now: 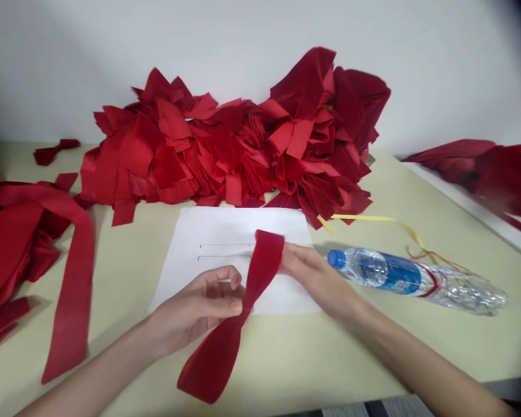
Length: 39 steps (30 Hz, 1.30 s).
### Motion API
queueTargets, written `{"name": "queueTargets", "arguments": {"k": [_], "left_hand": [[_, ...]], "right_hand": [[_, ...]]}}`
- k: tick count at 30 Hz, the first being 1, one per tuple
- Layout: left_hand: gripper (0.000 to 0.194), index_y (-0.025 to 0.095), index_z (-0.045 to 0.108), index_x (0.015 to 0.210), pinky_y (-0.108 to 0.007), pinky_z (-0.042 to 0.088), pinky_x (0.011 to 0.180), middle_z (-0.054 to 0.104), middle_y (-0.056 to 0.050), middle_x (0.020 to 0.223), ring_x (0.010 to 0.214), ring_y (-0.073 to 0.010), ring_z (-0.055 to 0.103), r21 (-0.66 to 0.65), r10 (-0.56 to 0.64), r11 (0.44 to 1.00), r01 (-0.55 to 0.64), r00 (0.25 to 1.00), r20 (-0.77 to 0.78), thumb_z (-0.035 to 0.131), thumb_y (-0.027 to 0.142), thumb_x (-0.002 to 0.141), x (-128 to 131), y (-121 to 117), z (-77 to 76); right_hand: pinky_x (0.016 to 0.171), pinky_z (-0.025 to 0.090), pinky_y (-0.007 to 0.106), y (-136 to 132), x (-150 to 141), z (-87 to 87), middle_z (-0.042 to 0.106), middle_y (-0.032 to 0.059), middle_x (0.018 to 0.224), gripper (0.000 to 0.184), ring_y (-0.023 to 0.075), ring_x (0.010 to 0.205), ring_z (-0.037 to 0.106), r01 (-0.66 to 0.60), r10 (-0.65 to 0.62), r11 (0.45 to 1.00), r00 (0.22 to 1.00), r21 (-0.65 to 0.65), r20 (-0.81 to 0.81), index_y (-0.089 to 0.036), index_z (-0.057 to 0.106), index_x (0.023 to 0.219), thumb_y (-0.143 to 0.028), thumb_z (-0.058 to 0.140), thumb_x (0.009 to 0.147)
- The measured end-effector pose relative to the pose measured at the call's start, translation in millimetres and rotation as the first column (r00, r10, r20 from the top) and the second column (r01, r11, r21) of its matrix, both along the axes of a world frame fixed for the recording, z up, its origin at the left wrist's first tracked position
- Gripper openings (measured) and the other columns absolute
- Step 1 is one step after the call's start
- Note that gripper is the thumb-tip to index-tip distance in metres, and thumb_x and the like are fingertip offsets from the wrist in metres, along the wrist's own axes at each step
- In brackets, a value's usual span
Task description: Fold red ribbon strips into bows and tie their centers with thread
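You have the gathered waist of the dark red, velvety, bow-shaped ribbon piece [264,263] pinched between the thumb and fingers of your left hand [200,304]. The piece slants above the white paper sheet printed with thin black lines [180,249], its lower loop over the pale yellow-green worktop [286,359]. Your right hand [306,269] is at the upper loop, its fingers hidden behind it, so whether they grip cannot be told. The step in hand looks like gathering and shaping the middle. The next move seems to call for a firm left pinch, lest the folds spring open, and a light right hand to even the upper loop without twisting it.
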<state>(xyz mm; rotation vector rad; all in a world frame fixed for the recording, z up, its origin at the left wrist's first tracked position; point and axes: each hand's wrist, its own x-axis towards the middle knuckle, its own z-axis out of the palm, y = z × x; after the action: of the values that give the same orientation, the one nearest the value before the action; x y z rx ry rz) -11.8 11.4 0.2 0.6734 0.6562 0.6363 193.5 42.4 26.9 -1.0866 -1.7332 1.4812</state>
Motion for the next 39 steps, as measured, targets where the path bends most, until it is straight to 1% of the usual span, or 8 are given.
{"name": "queueTargets", "arguments": {"k": [2,5,8,13,19,23,32,39], "left_hand": [[0.019,0.018,0.049,0.080,-0.019,0.037,0.056,0.056,0.001,0.072,0.062,-0.0077,0.051,-0.034,-0.009,0.999,0.009,1.000,-0.009,0.067,0.014,0.073,0.7,-0.8,-0.7],[0.021,0.019,0.049,0.077,-0.017,0.037,0.054,0.057,0.003,0.070,0.059,-0.0062,0.051,-0.079,-0.007,0.997,0.002,0.998,-0.065,0.068,0.014,0.071,1.5,-1.2,1.2],[0.013,0.019,0.055,0.082,-0.018,0.042,0.059,0.062,0.002,0.075,0.065,-0.0080,0.057,-0.093,0.006,0.995,-0.021,0.987,-0.159,0.065,0.024,0.076,-1.6,1.7,6.2],[0.028,0.014,0.064,0.094,-0.029,0.049,0.075,0.068,-0.010,0.097,0.078,-0.0170,0.065,0.107,-0.040,0.991,0.079,0.944,-0.327,0.064,0.035,0.076,-16.3,14.7,9.1],[0.023,0.015,0.068,0.091,-0.031,0.052,0.078,0.072,-0.007,0.084,0.080,-0.0190,0.066,0.137,0.061,0.991,0.007,0.872,-0.486,0.065,0.031,0.074,-26.0,23.6,3.8],[0.022,0.019,0.069,0.094,-0.028,0.053,0.076,0.071,-0.005,0.089,0.084,-0.0177,0.065,0.179,0.067,0.983,0.027,0.863,-0.500,0.064,0.030,0.075,-30.7,27.3,5.1],[0.022,0.020,0.069,0.097,-0.029,0.052,0.086,0.070,-0.004,0.097,0.090,-0.0169,0.064,0.135,0.122,0.988,-0.069,0.890,-0.438,0.066,0.025,0.075,-41.9,32.4,5.4],[0.022,0.021,0.070,0.093,-0.026,0.054,0.083,0.071,-0.002,0.094,0.085,-0.0151,0.066,0.116,0.220,0.975,-0.188,0.873,-0.436,0.070,0.023,0.071,-50.6,39.3,6.3]], "right_hand": [[0.083,0.049,0.039,8.9,5.7,2.6,0.063,0.0088,0.095,0.049,0.0186,0.087,0.061,-0.091,0.037,0.959,0.979,-0.268,-0.199,-0.017,0.057,0.109,-0.050,0.025,0.091],[0.078,0.051,0.036,13.1,8.4,10.5,0.066,0.0087,0.091,0.049,0.0188,0.083,0.063,-0.121,0.032,0.929,0.968,-0.350,-0.248,-0.015,0.057,0.108,-0.055,0.043,0.083],[0.068,0.052,0.029,13.9,6.5,18.0,0.067,0.0044,0.084,0.035,0.0160,0.073,0.063,0.013,-0.046,0.954,0.994,-0.300,-0.104,-0.016,0.060,0.090,-0.039,0.070,0.067],[0.065,0.051,0.026,23.0,15.7,15.8,0.064,0.0010,0.080,0.026,0.0123,0.067,0.061,0.244,-0.253,0.954,0.967,-0.176,-0.035,-0.017,0.058,0.085,-0.036,0.068,0.070],[0.056,0.047,0.024,28.7,28.5,10.7,0.062,-0.0003,0.072,0.035,0.0120,0.062,0.059,0.150,-0.129,0.982,0.976,-0.116,0.177,-0.017,0.061,0.091,-0.034,0.073,0.063],[0.052,0.047,0.024,29.5,27.9,7.3,0.062,0.0003,0.067,0.029,0.0121,0.057,0.059,0.234,-0.217,0.971,0.945,-0.042,0.245,-0.015,0.060,0.077,-0.038,0.071,0.064],[0.054,0.046,0.025,37.0,38.5,5.4,0.062,-0.0004,0.069,0.027,0.0116,0.058,0.058,0.160,-0.130,0.974,0.974,-0.161,0.183,-0.016,0.061,0.085,-0.030,0.071,0.064],[0.050,0.040,0.022,34.9,44.8,2.6,0.052,-0.0021,0.069,0.027,0.0079,0.056,0.047,0.289,-0.292,0.956,0.941,0.046,0.168,-0.019,0.060,0.084,-0.030,0.073,0.063]]}}
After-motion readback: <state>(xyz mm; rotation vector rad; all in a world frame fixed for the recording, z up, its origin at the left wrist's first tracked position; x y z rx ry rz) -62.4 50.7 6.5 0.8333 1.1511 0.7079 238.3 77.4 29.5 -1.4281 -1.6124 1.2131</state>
